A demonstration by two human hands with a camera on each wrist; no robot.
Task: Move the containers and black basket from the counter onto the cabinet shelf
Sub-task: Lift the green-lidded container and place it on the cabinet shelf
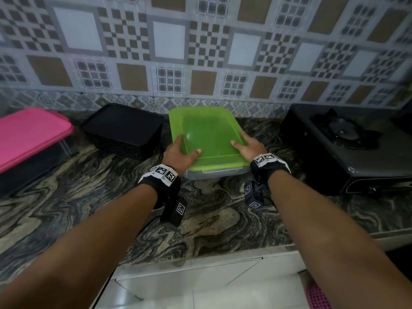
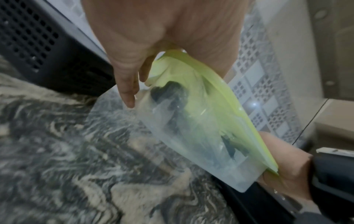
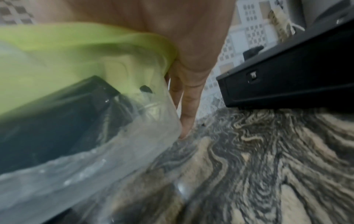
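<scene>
Left hand [image 1: 178, 152] and right hand [image 1: 249, 146] each have a grip on the green-lidded container [image 1: 209, 134], thumbs on lid, on the worktop [image 1: 200, 219].

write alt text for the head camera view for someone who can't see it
Two hands, the left hand and right hand, grip the near corners of a green-lidded clear container on a marbled counter. A black basket and a pink-lidded container sit to its left, a gas stove to its right.
</scene>
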